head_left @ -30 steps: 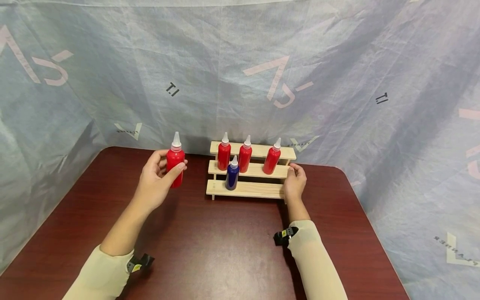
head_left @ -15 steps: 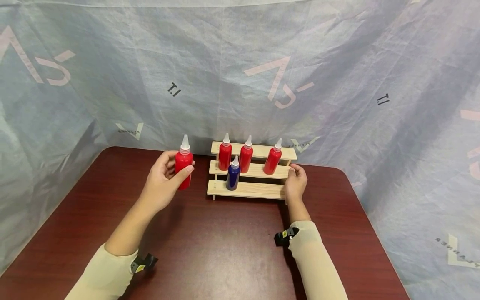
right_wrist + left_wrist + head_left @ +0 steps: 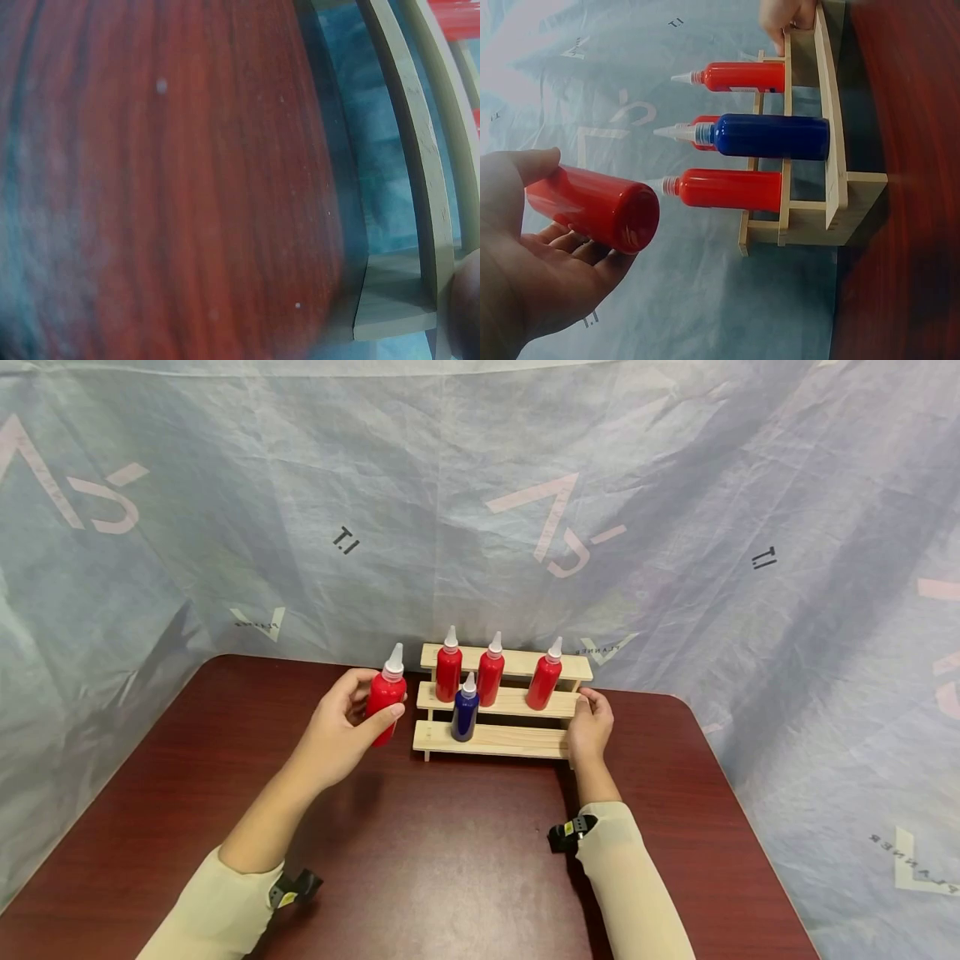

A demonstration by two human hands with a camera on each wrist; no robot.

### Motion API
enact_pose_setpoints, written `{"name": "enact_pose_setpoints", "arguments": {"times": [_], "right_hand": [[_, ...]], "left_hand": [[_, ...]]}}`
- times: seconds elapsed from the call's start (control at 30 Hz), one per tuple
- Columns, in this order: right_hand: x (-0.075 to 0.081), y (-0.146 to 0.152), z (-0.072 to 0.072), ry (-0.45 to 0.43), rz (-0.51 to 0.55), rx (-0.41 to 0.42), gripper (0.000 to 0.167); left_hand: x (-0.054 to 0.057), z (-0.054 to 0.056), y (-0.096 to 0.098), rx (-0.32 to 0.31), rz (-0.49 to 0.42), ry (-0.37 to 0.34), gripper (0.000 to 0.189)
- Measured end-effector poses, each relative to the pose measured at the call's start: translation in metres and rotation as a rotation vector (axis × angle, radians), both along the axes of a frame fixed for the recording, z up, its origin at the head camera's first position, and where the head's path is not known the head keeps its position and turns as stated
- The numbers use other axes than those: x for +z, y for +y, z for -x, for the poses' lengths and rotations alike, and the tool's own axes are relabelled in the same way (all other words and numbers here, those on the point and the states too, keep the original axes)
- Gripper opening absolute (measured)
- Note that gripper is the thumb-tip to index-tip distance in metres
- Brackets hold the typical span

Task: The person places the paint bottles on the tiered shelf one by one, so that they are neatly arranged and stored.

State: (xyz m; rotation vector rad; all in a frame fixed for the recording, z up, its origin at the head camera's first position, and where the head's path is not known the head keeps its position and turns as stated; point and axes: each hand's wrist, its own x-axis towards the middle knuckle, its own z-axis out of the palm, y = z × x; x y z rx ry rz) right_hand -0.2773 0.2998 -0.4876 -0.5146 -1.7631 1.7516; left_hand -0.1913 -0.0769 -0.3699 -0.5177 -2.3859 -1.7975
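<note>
My left hand point(image 3: 337, 739) grips a red squeeze bottle point(image 3: 384, 695) with a white pointed nozzle, thumb on one side and fingers on the other. The bottle is in the air, left of a three-tier wooden rack point(image 3: 517, 740), leaning slightly. In the left wrist view, the base of this red bottle point(image 3: 592, 210) faces the camera. On the rack's middle tier stand three red bottles, the left one point(image 3: 448, 675), the middle one point(image 3: 491, 679) and the right one point(image 3: 543, 682). A dark blue bottle point(image 3: 464, 718) stands on the front tier. My right hand point(image 3: 590, 733) holds the rack's right end.
The rack stands on a dark red-brown table point(image 3: 450, 860), near its far edge. A grey fabric curtain point(image 3: 420, 510) with printed letters hangs behind and along the sides. Black wrist cameras sit at both cuffs.
My left hand has carried the red bottle to the right and slightly down, closer to the rack, and the bottle has tilted a little. The right hand and rack stay in place.
</note>
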Motion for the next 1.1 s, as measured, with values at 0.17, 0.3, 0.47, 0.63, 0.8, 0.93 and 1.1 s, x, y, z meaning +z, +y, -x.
{"name": "enact_pose_setpoints", "arguments": {"times": [0.17, 0.3, 0.47, 0.63, 0.8, 0.93, 1.1], "right_hand": [[0.000, -0.001, 0.000, -0.001, 0.002, -0.004, 0.026], [0.000, -0.001, 0.000, -0.012, 0.000, -0.001, 0.027], [0.001, 0.000, 0.000, -0.015, 0.010, 0.014, 0.029], [0.001, 0.001, 0.000, -0.015, 0.013, 0.016, 0.029], [0.002, 0.000, 0.000, -0.014, 0.017, 0.009, 0.027], [0.000, 0.000, 0.001, -0.011, 0.027, 0.010, 0.027], [-0.001, 0.000, 0.001, -0.006, 0.033, 0.003, 0.027]], "left_hand": [[-0.001, 0.001, 0.004, -0.021, 0.007, 0.011, 0.043], [-0.002, 0.000, 0.007, -0.032, 0.010, 0.018, 0.043], [0.000, 0.000, 0.010, -0.048, 0.011, 0.021, 0.045], [0.004, 0.000, 0.013, -0.070, -0.001, 0.024, 0.045], [0.005, 0.000, 0.017, -0.103, -0.012, 0.022, 0.045], [0.007, 0.000, 0.020, -0.111, -0.010, 0.025, 0.045], [0.009, 0.001, 0.022, -0.111, -0.008, 0.034, 0.045]]}}
